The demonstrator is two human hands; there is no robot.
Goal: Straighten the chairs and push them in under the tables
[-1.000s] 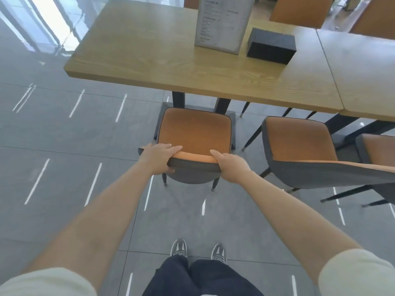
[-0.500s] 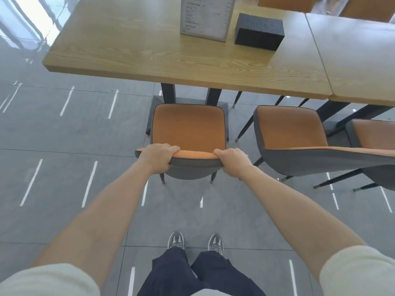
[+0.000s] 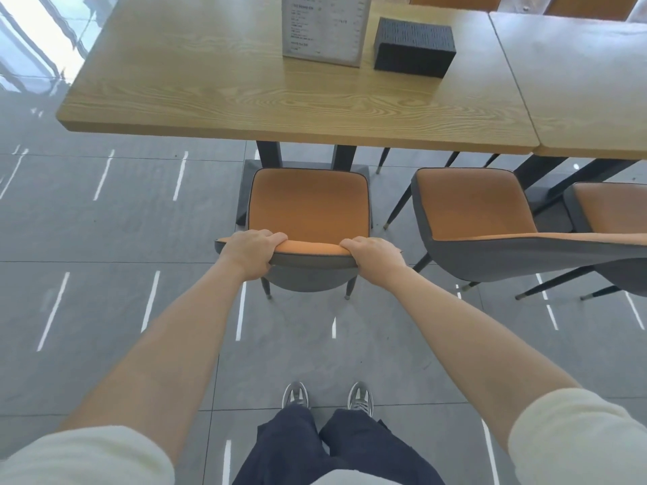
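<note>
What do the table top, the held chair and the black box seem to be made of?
Table top: wood or wood-look laminate, matte; wavy grain shows. Chair: smooth orange upholstery, perhaps faux leather, on a grey shell with thin dark legs, probably metal. Box: black, finely textured surface; material unclear.

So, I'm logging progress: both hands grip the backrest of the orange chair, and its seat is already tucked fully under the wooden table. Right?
Not quite. In the head view the left hand and right hand grip the backrest of the orange chair, but its seat lies wholly in view, short of the wooden table, not tucked under.
</note>
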